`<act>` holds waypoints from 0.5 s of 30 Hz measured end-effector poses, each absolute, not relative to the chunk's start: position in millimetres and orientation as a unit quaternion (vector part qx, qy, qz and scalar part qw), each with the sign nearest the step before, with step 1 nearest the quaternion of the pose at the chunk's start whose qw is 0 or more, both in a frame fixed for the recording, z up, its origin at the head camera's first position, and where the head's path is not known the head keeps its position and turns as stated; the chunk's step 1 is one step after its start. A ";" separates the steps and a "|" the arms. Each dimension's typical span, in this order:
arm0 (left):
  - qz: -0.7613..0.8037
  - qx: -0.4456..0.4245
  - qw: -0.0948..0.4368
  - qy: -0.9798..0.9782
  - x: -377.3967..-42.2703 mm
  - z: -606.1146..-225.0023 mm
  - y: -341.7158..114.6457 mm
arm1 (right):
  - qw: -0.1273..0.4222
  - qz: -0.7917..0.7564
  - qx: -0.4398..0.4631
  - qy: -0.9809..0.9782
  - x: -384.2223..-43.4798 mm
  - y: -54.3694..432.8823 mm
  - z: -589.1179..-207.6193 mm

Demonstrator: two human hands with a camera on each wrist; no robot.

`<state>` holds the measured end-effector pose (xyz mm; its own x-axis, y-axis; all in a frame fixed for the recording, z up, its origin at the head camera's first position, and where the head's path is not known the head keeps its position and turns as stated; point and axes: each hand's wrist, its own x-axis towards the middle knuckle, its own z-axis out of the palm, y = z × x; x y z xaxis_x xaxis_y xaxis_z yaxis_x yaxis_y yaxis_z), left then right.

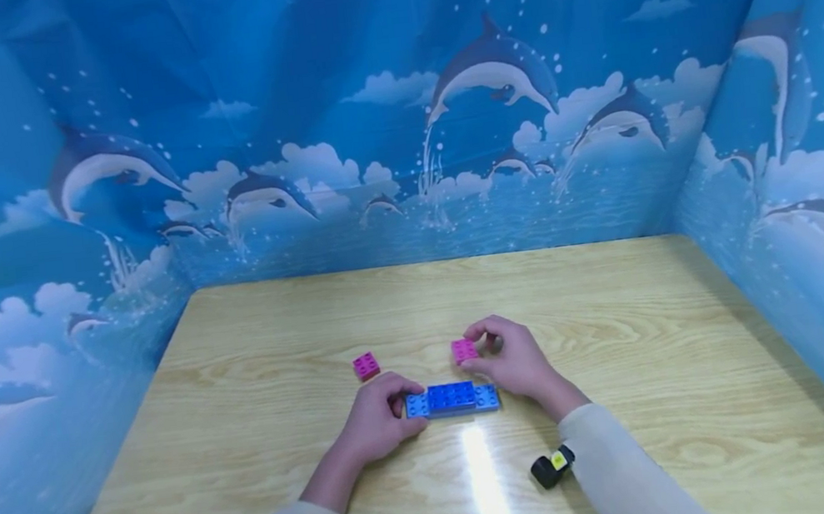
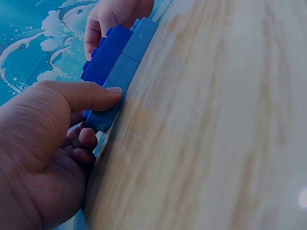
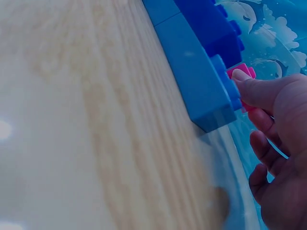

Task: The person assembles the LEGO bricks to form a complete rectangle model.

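Two light blue bricks (image 1: pixel 486 397) lie end to end on the table, joined by a dark blue brick (image 1: pixel 451 397) pressed across their tops. My left hand (image 1: pixel 379 418) grips the left end of this build, its thumb (image 2: pixel 103 96) along the near side. Beyond the build's right half, my right hand (image 1: pixel 515 357) pinches a pink brick (image 1: pixel 464 351) with studs facing up. In the right wrist view most of that pink brick (image 3: pixel 243 72) is hidden behind the thumb and the light blue brick. A second, darker pink brick (image 1: pixel 366 366) sits past my left hand.
The wood-grain table (image 1: pixel 254 332) is enclosed at the back and sides by a blue curtain (image 1: pixel 340 147) printed with dolphins. A black wrist camera (image 1: pixel 552 467) is strapped at the right sleeve (image 1: pixel 623 469), close over the table.
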<state>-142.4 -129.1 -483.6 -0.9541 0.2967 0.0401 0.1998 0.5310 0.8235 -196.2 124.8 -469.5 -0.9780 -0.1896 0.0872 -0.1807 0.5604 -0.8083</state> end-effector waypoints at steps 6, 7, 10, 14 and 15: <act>0.459 0.133 0.059 0.876 -142.1 -484.5 -128.1 | 0.003 -0.452 -0.104 0.886 -190.0 133.4 -466.4; 0.458 0.132 0.060 0.877 -142.2 -484.6 -128.0 | 0.001 -0.452 -0.105 0.886 -188.8 134.7 -465.4; 0.458 0.130 0.061 0.878 -142.6 -484.8 -128.0 | -0.002 -0.452 -0.112 0.885 -185.9 138.6 -463.3; 0.460 0.130 0.061 0.876 -142.7 -483.8 -128.2 | 0.001 -0.452 -0.121 0.884 -182.8 142.2 -461.4; 0.461 0.130 0.061 0.876 -142.7 -483.3 -128.2 | 0.001 -0.453 -0.123 0.883 -182.3 143.0 -461.3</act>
